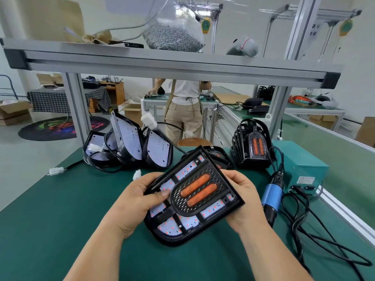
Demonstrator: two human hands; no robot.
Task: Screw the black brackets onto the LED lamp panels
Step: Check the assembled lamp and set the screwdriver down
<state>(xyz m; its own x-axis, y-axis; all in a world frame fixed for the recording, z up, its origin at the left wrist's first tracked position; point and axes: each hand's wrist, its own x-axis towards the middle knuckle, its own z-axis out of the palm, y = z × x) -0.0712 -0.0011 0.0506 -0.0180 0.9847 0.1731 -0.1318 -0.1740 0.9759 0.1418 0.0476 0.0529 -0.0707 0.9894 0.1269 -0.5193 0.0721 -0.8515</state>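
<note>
My left hand [140, 201] and right hand [241, 199] grip one LED lamp panel [169, 228].
Black bracket [182, 206] lies on it, seemingly seated.

A single wide-angle head-worn view looks forward and down from close above the green-matted desk [60, 209], its upper half reaching past the grey aluminium shelf [162, 59] into the room.
</note>
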